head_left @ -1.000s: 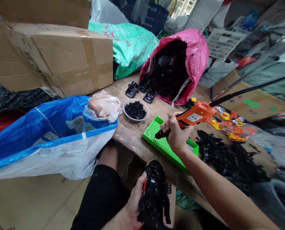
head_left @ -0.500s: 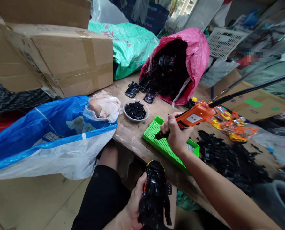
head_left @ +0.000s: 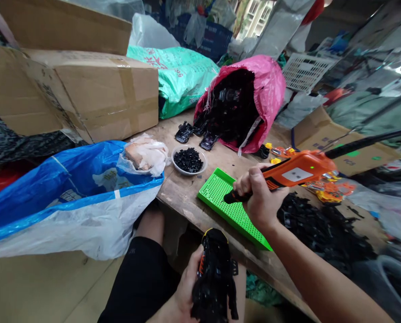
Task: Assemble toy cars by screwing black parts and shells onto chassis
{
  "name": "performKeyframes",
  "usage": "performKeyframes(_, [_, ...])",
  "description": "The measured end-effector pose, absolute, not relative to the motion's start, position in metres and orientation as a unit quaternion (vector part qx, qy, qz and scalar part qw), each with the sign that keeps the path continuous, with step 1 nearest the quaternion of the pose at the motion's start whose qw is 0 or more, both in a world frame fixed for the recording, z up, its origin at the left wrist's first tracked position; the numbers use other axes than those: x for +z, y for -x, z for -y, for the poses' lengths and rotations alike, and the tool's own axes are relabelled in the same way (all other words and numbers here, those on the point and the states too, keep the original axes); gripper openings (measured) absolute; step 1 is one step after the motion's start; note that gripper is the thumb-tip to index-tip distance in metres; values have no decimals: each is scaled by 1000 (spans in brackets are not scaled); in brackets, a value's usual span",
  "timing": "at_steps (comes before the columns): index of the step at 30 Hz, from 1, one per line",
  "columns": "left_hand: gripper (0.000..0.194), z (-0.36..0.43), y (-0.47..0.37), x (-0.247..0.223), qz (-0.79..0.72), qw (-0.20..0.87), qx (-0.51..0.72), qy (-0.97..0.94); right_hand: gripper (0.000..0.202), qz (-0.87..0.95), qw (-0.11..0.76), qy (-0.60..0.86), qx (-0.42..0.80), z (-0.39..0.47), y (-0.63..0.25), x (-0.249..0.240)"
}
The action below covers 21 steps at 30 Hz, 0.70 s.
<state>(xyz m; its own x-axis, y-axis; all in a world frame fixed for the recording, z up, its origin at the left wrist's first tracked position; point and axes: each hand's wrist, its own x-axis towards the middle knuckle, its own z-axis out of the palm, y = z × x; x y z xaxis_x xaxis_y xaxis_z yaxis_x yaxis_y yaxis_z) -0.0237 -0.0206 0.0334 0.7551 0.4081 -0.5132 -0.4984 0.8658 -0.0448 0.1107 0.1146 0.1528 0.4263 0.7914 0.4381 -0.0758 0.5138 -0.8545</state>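
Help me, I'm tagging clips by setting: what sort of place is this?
Probably a small assembly workshop: the right hand holds an apparent electric screwdriver, a pink sack of black plastic parts lies open, and a bowl holds small black pieces.

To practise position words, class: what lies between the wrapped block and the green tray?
In the head view, a bowl of small black parts stands between the block and the tray.

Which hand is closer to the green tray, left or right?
Right. The right hand, gripping the orange tool, appears just over the green tray; the left hand is farther, this side of the table, holding a black part.
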Motion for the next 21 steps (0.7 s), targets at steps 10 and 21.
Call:
performKeyframes(10, [55, 20, 22, 38, -264, 920, 283, 62, 23, 471, 685, 424, 358, -46, -108, 165])
performKeyframes(21, [54, 20, 23, 41, -253, 922, 286, 64, 23, 466, 685, 425, 364, -38, -102, 152])
